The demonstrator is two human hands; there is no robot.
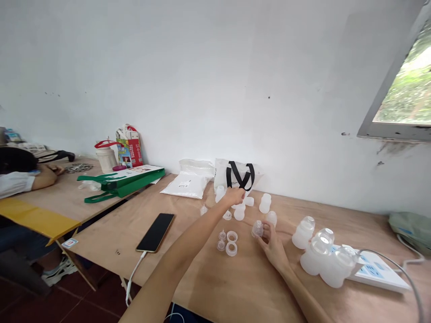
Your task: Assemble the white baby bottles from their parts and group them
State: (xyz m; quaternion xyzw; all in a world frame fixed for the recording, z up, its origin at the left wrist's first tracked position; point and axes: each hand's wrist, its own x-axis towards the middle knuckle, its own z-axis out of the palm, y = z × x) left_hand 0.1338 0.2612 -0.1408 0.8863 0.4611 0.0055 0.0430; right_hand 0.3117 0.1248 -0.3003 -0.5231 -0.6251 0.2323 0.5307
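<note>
My left hand (pixel 235 196) reaches out over a group of small frosted bottles near the wall. Its fingers are curled, and whatever they hold is hidden behind the hand. My right hand (pixel 273 246) has its thumb and fingers around a clear dome-shaped plastic cap (pixel 257 229) at the table surface. Just behind that cap is a frosted bottle (pixel 271 218), with another frosted bottle (pixel 265 203) farther back. Between my arms lie two white rings (pixel 231 249) and two small clear round pieces (pixel 221 245). A frosted bottle (pixel 239 211) stands below my left hand.
Several capped bottles (pixel 321 253) stand at the right beside a white box (pixel 380 271) with a cable. A phone (pixel 155 232) on a charging cord lies at the left. White plastic packages (pixel 186 185) and a black-handled bag (pixel 220 172) rest by the wall. Another person's arm (pixel 45 177) is far left.
</note>
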